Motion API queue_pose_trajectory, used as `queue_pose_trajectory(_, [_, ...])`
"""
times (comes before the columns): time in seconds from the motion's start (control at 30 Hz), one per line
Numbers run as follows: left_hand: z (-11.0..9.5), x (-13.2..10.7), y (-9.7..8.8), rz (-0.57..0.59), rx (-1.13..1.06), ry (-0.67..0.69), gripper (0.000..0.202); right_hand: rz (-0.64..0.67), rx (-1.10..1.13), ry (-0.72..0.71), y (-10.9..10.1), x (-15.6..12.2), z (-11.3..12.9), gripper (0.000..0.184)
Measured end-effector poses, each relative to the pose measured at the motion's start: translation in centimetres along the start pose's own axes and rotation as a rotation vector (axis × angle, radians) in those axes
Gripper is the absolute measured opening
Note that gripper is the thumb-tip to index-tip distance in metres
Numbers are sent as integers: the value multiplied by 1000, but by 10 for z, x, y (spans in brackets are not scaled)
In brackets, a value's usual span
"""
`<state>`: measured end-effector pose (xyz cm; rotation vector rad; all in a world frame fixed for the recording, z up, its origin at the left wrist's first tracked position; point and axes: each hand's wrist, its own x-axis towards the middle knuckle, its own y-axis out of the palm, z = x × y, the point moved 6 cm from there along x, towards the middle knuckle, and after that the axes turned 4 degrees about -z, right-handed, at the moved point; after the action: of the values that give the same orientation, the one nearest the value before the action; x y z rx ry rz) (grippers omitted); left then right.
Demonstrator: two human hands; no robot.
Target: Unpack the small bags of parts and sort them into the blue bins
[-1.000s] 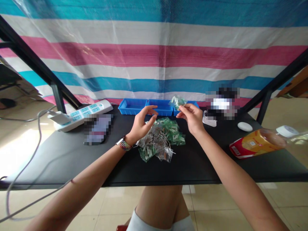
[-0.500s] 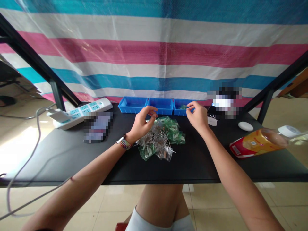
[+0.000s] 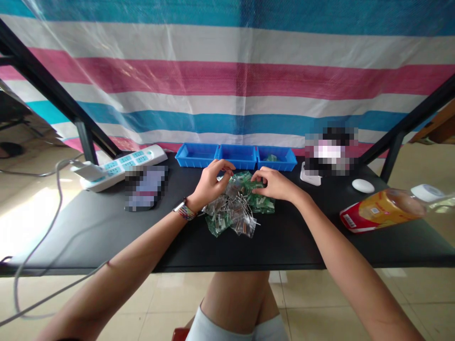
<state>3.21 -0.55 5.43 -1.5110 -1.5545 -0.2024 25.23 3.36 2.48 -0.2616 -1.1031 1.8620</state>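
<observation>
A pile of small clear and green plastic packets (image 3: 232,213), with thin metal-leaded pieces in them, lies on the black table. My left hand (image 3: 209,182) hovers over the pile's far left side, thumb and curved fingers apart with nothing visible between them. On the right side, my right hand (image 3: 275,183) reaches down to the green packets (image 3: 263,201), its fingers parted; whether the fingertips touch a packet is hard to make out. Behind the pile stands a row of three blue bins (image 3: 236,156). A small greenish packet (image 3: 272,158) lies in the right-hand bin.
To the left are a white power strip (image 3: 124,163) with a plugged-in cable and a blurred phone (image 3: 147,188). On the right, a drink bottle (image 3: 384,208) lies on its side near a white oval object (image 3: 363,185) and a small white case (image 3: 310,175). Striped sheeting (image 3: 241,76) hangs behind.
My right hand has moved from the right-hand bin leftward and nearer me, down to the green packets. My left hand has stayed nearly in place.
</observation>
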Motion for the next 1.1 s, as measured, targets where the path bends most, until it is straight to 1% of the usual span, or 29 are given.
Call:
queue_pose_trajectory(0.1, [0,0,0,-2,1,0,17,-18,70,-11,-4,2,-2,17])
queue_pose_trajectory(0.17, [0,-1,0,-2,6,1,17,-21,131,19,-7,4,-3,12])
queue_pose_trajectory(0.23, [-1,-1,0,0,15,13,17,-38,231,66,-10,4,-2,11])
queue_pose_trajectory(0.33, [-5,-1,-1,-2,39,69,24,-148,444,85,-18,5,7,20])
queue_pose_trajectory(0.43, [-13,-1,1,21,63,162,40,-310,692,113,-21,5,14,30])
queue_pose_trajectory(0.5, [-20,-1,2,51,73,233,49,-372,829,187,-14,5,16,39])
queue_pose_trajectory(0.53, [-24,-2,2,63,78,262,52,-377,876,225,-8,5,17,43])
queue_pose_trajectory(0.57, [-26,-2,2,70,85,283,51,-366,909,257,-2,6,18,47])
queue_pose_trajectory(0.63, [-29,-2,1,61,98,298,40,-311,951,294,11,6,22,51])
queue_pose_trajectory(0.73, [-27,-2,1,61,68,272,13,-249,969,294,20,6,27,51])
queue_pose_trajectory(0.77, [-24,-2,2,63,39,242,11,-250,956,276,19,5,28,50])
queue_pose_trajectory(0.83, [-15,-1,3,50,-15,148,14,-285,910,223,13,2,31,48])
queue_pose_trajectory(0.93, [-1,0,4,-6,-53,-2,24,-311,850,167,5,0,35,50])
queue_pose_trajectory(1.0, [3,-1,6,-12,-95,-49,29,-284,848,166,6,0,38,50])
queue_pose_trajectory(1.1, [2,-1,8,6,-150,-68,27,-268,866,197,14,2,38,52])
